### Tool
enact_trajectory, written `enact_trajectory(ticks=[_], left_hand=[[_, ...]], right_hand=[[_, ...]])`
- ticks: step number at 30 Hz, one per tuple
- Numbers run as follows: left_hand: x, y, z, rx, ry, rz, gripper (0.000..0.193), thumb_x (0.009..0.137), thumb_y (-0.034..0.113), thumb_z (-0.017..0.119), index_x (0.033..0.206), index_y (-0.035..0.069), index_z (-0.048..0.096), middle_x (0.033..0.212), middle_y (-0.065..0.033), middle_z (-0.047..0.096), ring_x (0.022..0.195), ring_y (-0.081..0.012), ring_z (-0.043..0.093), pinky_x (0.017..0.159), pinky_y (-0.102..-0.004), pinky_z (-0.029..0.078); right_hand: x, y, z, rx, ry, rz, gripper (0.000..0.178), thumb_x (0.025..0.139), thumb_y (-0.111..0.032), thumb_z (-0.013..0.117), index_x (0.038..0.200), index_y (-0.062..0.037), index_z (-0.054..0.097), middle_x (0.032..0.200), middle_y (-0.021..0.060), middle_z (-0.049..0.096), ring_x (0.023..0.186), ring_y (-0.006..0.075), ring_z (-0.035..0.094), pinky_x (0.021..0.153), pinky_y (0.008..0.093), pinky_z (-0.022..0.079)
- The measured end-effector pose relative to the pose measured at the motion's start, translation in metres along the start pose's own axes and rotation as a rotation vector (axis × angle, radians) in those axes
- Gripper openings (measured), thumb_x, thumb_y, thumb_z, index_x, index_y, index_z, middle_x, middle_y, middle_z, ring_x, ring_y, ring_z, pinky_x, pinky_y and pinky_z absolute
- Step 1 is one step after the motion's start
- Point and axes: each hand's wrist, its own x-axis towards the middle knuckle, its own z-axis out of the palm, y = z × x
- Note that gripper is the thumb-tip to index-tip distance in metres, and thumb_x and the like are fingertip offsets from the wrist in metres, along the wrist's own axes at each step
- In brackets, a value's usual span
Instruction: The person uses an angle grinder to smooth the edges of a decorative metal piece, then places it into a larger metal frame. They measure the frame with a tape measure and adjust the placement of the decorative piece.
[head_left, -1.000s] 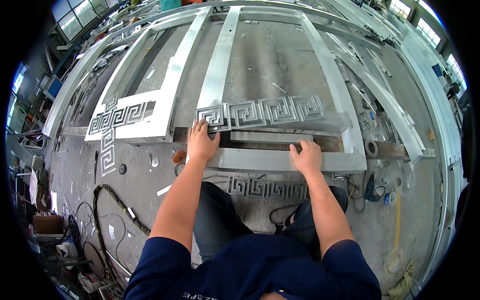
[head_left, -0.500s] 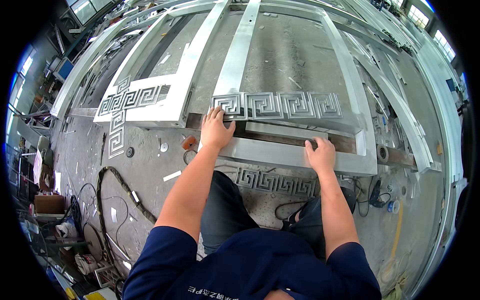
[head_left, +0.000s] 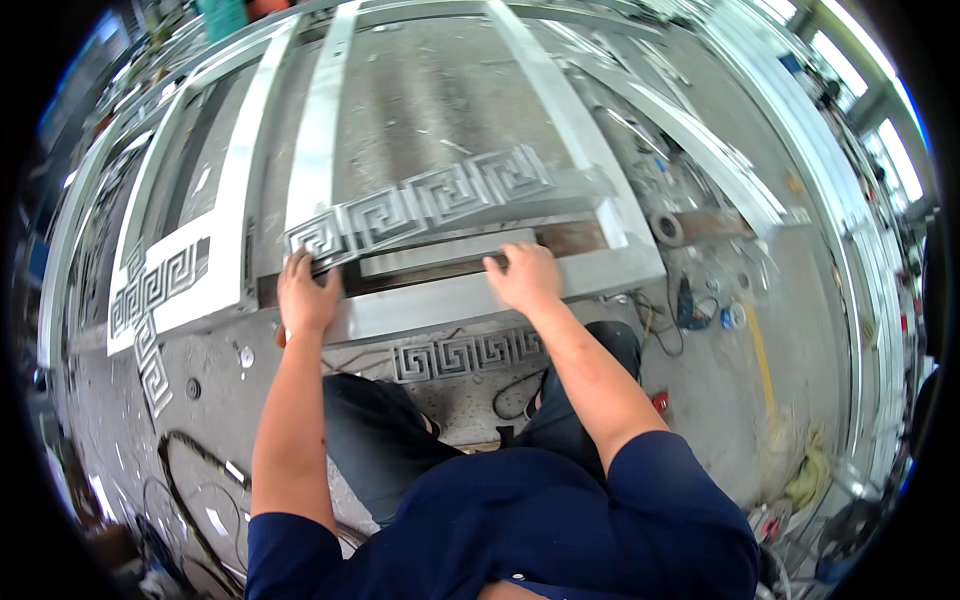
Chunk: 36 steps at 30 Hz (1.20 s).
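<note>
Touching the left end of a silver fretwork strip (head_left: 380,214), the left hand (head_left: 308,292) sits at the left end of the front bar (head_left: 420,306) of a pale metal frame (head_left: 326,110). Thumb spread wide from the fingers; pressure on the strip cannot be told. Right hand (head_left: 525,275) lies over the right half of the front bar, thumb apart from the lightly bent fingers. Its fingertips reach the right end of a short bar (head_left: 440,254), just beyond the front bar; contact there unclear.

Strip position: beyond the front bar, slanted, right end farther from it than the left. Second fretwork strip (head_left: 470,354): near side of the front bar, lower, between the knees. Branched fretwork piece (head_left: 150,290): left of the front bar, over a white panel (head_left: 215,285), lower end overhanging. Teal tool (head_left: 687,304) and blue-white reel (head_left: 733,316): floor, right of the front bar.
</note>
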Motion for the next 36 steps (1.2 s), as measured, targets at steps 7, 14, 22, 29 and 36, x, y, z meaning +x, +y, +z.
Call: enact_trajectory(ticks=[7, 14, 22, 29, 36], left_hand=[[-0.001, 0.001, 0.003, 0.025, 0.004, -0.003, 0.052, 0.089, 0.033, 0.071, 0.127, -0.002, 0.065, 0.147, -0.0134, 0.056, 0.142, -0.0323, 0.045, 0.118, -0.0420, 0.036], [0.001, -0.002, 0.005, 0.086, -0.037, 0.019, 0.057, 0.092, 0.037, 0.066, 0.133, -0.001, 0.061, 0.150, -0.0136, 0.053, 0.144, -0.0318, 0.042, 0.119, -0.0407, 0.034], [-0.007, 0.002, 0.007, 0.292, -0.170, -0.112, 0.083, 0.100, 0.064, 0.044, 0.159, 0.006, 0.032, 0.168, -0.0103, 0.028, 0.156, -0.0310, 0.020, 0.126, -0.0460, 0.018], [-0.029, 0.008, -0.004, 0.336, -0.309, -0.154, 0.092, 0.098, 0.071, 0.039, 0.164, 0.010, 0.020, 0.171, -0.0089, 0.017, 0.158, -0.0321, 0.013, 0.126, -0.0495, 0.015], [-0.049, 0.008, -0.011, 0.347, -0.327, -0.141, 0.091, 0.098, 0.071, 0.039, 0.165, 0.013, 0.017, 0.172, -0.0105, 0.012, 0.158, -0.0316, 0.011, 0.126, -0.0498, 0.013]], right_hand=[[-0.005, 0.006, 0.004, 0.059, 0.015, 0.002, 0.035, 0.090, -0.039, 0.069, 0.091, -0.0039, 0.071, 0.093, 0.0148, 0.070, 0.099, 0.0347, 0.065, 0.094, 0.0462, 0.047], [0.005, 0.007, 0.002, 0.168, -0.058, 0.114, 0.035, 0.087, -0.039, 0.072, 0.096, -0.0049, 0.073, 0.098, 0.0169, 0.072, 0.100, 0.0369, 0.065, 0.093, 0.0461, 0.050], [-0.007, 0.016, 0.005, 0.136, 0.070, -0.027, 0.032, 0.087, -0.039, 0.070, 0.091, -0.0073, 0.072, 0.096, 0.0140, 0.071, 0.098, 0.0342, 0.065, 0.097, 0.0444, 0.047], [-0.044, 0.005, 0.002, -0.054, 0.020, -0.092, 0.053, 0.095, -0.051, 0.060, 0.116, -0.0028, 0.068, 0.122, 0.0143, 0.065, 0.123, 0.0320, 0.055, 0.118, 0.0461, 0.032], [-0.056, -0.001, -0.012, -0.111, -0.182, -0.072, 0.072, 0.103, -0.056, 0.043, 0.149, -0.0007, 0.047, 0.153, 0.0162, 0.047, 0.147, 0.0316, 0.035, 0.126, 0.0464, 0.017]])
